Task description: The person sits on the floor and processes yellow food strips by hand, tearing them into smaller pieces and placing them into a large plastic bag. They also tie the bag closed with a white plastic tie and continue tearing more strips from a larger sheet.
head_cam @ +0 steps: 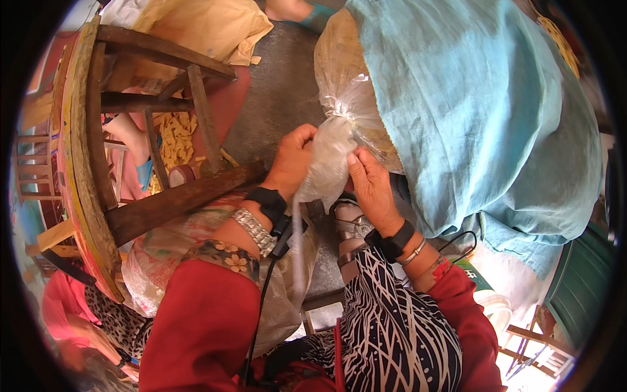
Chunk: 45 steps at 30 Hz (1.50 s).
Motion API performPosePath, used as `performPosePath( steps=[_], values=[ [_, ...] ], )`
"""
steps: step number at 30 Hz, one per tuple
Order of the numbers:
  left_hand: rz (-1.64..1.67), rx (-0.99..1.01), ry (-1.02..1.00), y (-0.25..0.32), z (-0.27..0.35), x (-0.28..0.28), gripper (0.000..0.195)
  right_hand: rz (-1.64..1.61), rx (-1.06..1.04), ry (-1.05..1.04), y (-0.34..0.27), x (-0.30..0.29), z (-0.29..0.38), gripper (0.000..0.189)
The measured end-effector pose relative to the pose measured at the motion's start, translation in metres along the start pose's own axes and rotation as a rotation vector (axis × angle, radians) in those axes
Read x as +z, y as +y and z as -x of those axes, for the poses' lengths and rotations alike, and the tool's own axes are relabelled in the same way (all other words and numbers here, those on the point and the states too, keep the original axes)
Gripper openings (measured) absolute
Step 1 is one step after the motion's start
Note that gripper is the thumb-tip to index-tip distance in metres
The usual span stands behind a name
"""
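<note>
A large clear plastic bag with yellowish-brown contents is gathered to a tight neck, apparently bound there. Below the neck hangs its loose, crumpled plastic end. My left hand grips this end from the left, its fingertips partly hidden behind the film. From the right, my right hand pinches the same plastic between thumb and fingers. A narrow whitish strip trails down beside my left wrist. Teal cloth drapes over the bag's right side.
A wooden bench or table with dark legs stands at left, a knife blade by its edge. Yellowish strips lie beyond. A translucent sack sits below my left arm. Other people's feet and a pink sleeve show.
</note>
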State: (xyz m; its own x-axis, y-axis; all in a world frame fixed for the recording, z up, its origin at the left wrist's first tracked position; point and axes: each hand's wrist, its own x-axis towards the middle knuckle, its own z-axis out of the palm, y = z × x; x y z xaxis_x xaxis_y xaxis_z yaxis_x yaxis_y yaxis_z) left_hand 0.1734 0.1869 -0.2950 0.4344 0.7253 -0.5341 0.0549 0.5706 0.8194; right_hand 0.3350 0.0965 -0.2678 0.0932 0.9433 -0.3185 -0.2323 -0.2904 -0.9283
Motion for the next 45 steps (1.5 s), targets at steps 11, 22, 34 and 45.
performPosePath(
  steps=[11, 22, 34, 45],
  values=[
    [0.346, -0.077, -0.245, 0.013, 0.021, 0.021, 0.035, 0.057, -0.316, -0.107, -0.036, 0.022, -0.007, 0.034],
    [0.453, -0.412, -0.013, -0.004, 0.048, 0.077, 0.022, 0.338, -0.591, -0.286, -0.050, 0.045, 0.004, 0.026],
    [0.509, -0.083, -0.014, 0.074, 0.053, 0.088, 0.014, -0.044, -0.382, 0.417, -0.037, -0.015, 0.006, 0.014],
    [0.395, -0.070, 0.229, 0.117, 0.051, 0.035, 0.013, 0.958, -0.661, 0.123, -0.016, -0.001, -0.007, 0.040]
  ],
)
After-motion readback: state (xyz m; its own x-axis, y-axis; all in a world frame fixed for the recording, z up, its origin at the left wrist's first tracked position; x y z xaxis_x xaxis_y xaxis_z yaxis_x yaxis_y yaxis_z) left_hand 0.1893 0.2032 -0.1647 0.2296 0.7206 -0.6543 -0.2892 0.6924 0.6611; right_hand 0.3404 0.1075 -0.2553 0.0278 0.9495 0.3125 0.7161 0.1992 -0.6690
